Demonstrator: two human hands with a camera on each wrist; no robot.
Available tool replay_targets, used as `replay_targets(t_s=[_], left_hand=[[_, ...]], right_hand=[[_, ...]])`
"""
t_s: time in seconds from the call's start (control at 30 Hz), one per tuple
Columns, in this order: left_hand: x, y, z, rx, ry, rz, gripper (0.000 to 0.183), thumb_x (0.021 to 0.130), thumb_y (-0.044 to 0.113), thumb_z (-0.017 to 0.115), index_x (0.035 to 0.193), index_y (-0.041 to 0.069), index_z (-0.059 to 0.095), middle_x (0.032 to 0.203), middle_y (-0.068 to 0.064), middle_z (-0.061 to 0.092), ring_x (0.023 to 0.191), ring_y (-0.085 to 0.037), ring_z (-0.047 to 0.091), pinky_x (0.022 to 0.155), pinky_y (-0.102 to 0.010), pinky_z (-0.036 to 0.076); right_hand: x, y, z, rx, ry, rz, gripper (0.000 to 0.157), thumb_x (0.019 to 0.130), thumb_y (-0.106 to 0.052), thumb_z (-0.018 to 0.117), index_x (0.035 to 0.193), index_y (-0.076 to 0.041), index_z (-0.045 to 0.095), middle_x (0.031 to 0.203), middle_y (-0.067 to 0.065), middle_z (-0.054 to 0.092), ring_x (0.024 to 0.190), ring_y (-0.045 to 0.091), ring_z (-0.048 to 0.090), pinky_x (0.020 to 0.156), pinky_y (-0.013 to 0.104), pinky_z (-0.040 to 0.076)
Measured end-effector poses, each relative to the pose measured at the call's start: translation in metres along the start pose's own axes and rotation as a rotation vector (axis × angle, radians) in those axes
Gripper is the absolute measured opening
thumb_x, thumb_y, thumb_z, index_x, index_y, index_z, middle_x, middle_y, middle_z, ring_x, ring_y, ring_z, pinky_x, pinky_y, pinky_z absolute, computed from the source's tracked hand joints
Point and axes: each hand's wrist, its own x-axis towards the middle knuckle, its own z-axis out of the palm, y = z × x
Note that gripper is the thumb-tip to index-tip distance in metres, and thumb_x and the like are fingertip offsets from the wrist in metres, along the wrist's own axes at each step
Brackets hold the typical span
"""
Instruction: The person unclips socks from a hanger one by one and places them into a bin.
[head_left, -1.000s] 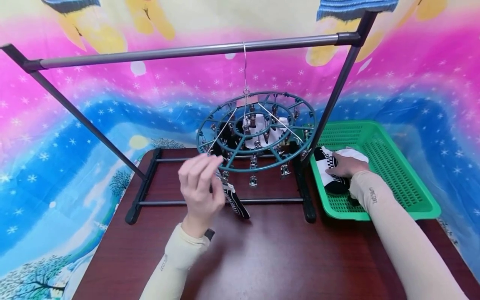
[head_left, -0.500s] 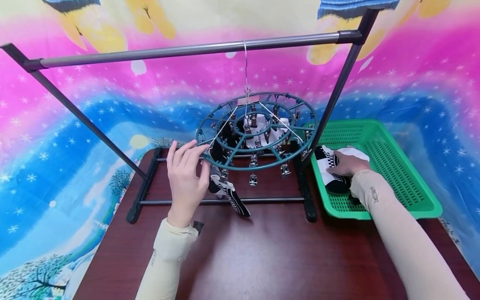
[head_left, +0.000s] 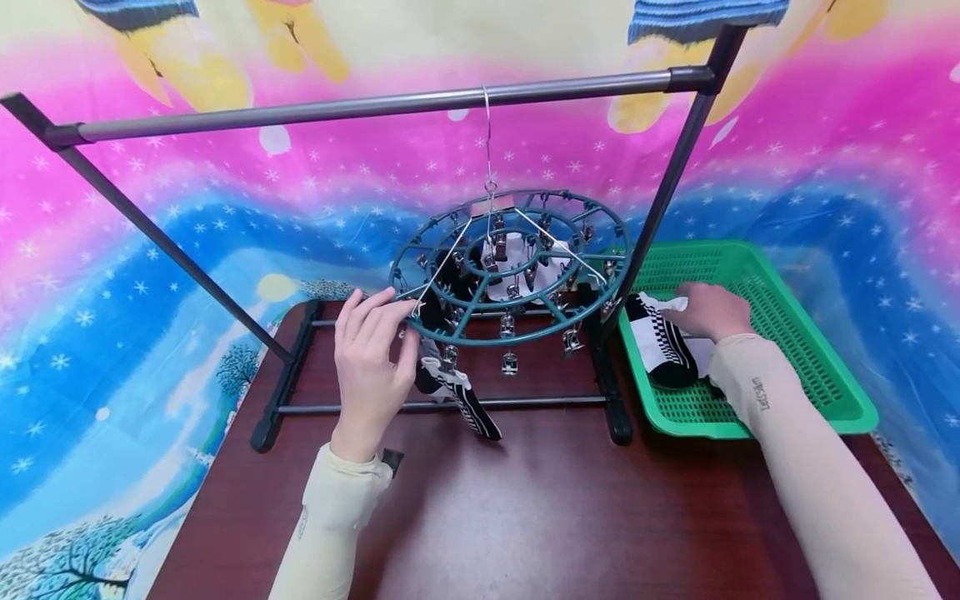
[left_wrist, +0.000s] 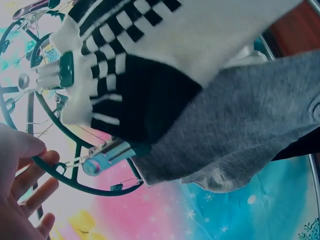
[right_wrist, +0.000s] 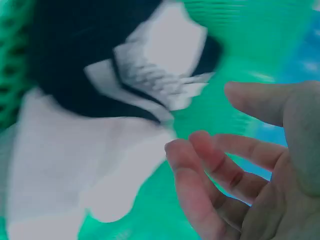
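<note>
At the near left side of the round green clip hanger (head_left: 487,342), the left hand (head_left: 371,367) pinches the rim between thumb and index finger; the left wrist view shows its other fingers spread loosely, bent a little behind the ring. Just beside this grip, a checkered black-and-white sock (left_wrist: 135,90) hangs from a metal clip (left_wrist: 55,75), partly covering a grey sock (left_wrist: 240,120). A blue-sided clip (left_wrist: 107,157) sits at the grey sock's edge.

Over the green perforated basket (head_left: 795,342), to the right of the rack, the right hand (head_left: 708,310) is loosely open and holds nothing: in the right wrist view the thumb stands well apart from the gently curved fingers. The nearest fingertip lies right by the edge of some white fabric (right_wrist: 65,155); whether it touches, I cannot tell. A black-and-white sock with a checkered band (head_left: 660,342) lies along the basket's left side, next to that hand.

The hanger itself hooks over the top bar (head_left: 375,107) of a dark metal rack, with more black and white socks clipped toward its far side. Rack and basket stand on a reddish-brown table (head_left: 525,500) before a snowflake-patterned backdrop (head_left: 187,233).
</note>
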Motion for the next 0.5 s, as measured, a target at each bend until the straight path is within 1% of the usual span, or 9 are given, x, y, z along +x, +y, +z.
replay_targets(t_s=[0.03, 0.1, 0.17, 0.23, 0.3, 0.37, 0.43, 0.5], left_hand=[[0.000, 0.000, 0.000, -0.003, -0.002, 0.015, 0.022, 0.095, 0.005, 0.064, 0.114, 0.004, 0.075, 0.110, -0.014, 0.077, 0.124, -0.031, 0.064, 0.124, -0.051, 0.031], [-0.001, 0.000, -0.001, -0.007, -0.004, 0.045, 0.021, 0.094, 0.005, 0.064, 0.112, 0.004, 0.075, 0.108, -0.014, 0.077, 0.123, -0.031, 0.065, 0.123, -0.051, 0.033], [-0.001, 0.002, -0.002, -0.013, -0.008, 0.071, 0.020, 0.094, 0.006, 0.065, 0.111, 0.004, 0.075, 0.107, -0.014, 0.077, 0.122, -0.032, 0.066, 0.122, -0.051, 0.034], [-0.001, 0.003, -0.003, -0.018, -0.012, 0.089, 0.020, 0.093, 0.006, 0.066, 0.110, 0.003, 0.076, 0.106, -0.015, 0.077, 0.121, -0.032, 0.066, 0.122, -0.051, 0.035], [-0.001, 0.005, -0.003, -0.027, -0.013, 0.110, 0.019, 0.092, 0.005, 0.068, 0.109, 0.002, 0.076, 0.105, -0.015, 0.077, 0.119, -0.033, 0.067, 0.121, -0.050, 0.036], [-0.001, 0.007, -0.003, -0.033, -0.015, 0.137, 0.018, 0.091, 0.006, 0.071, 0.108, 0.002, 0.076, 0.104, -0.015, 0.077, 0.117, -0.034, 0.068, 0.120, -0.050, 0.037], [-0.002, 0.009, -0.002, -0.040, -0.015, 0.166, 0.018, 0.090, 0.006, 0.072, 0.108, 0.002, 0.077, 0.104, -0.015, 0.077, 0.114, -0.034, 0.069, 0.119, -0.050, 0.039], [-0.002, 0.012, -0.001, -0.050, -0.014, 0.199, 0.018, 0.090, 0.006, 0.073, 0.107, 0.002, 0.077, 0.102, -0.015, 0.078, 0.110, -0.034, 0.071, 0.116, -0.052, 0.042]], right_hand=[[-0.004, -0.004, -0.007, 0.025, 0.010, -0.015, 0.063, 0.100, -0.045, 0.060, 0.145, -0.001, 0.055, 0.129, 0.031, 0.065, 0.099, 0.045, 0.067, 0.066, 0.055, 0.053], [-0.015, -0.014, -0.020, 0.081, 0.022, -0.059, 0.059, 0.101, -0.045, 0.060, 0.140, -0.001, 0.060, 0.124, 0.029, 0.068, 0.097, 0.042, 0.068, 0.068, 0.054, 0.055], [-0.027, -0.026, -0.031, 0.148, 0.025, -0.111, 0.054, 0.101, -0.045, 0.062, 0.135, -0.003, 0.064, 0.115, 0.025, 0.071, 0.091, 0.036, 0.069, 0.069, 0.050, 0.055], [-0.040, -0.038, -0.037, 0.206, 0.023, -0.177, 0.048, 0.101, -0.041, 0.064, 0.132, -0.004, 0.067, 0.106, 0.019, 0.073, 0.087, 0.030, 0.069, 0.068, 0.044, 0.055], [-0.053, -0.050, -0.038, 0.235, 0.017, -0.250, 0.042, 0.101, -0.036, 0.067, 0.130, -0.006, 0.070, 0.101, 0.012, 0.073, 0.088, 0.025, 0.067, 0.068, 0.039, 0.054], [-0.064, -0.061, -0.035, 0.248, 0.000, -0.337, 0.036, 0.100, -0.029, 0.069, 0.128, -0.007, 0.071, 0.097, 0.005, 0.074, 0.087, 0.021, 0.067, 0.068, 0.035, 0.053], [-0.074, -0.072, -0.030, 0.253, -0.020, -0.427, 0.034, 0.098, -0.025, 0.072, 0.128, -0.009, 0.072, 0.096, -0.001, 0.074, 0.088, 0.016, 0.067, 0.071, 0.033, 0.054], [-0.083, -0.082, -0.023, 0.268, -0.053, -0.504, 0.036, 0.097, -0.024, 0.074, 0.130, -0.010, 0.071, 0.098, -0.005, 0.074, 0.089, 0.013, 0.068, 0.075, 0.032, 0.056]])
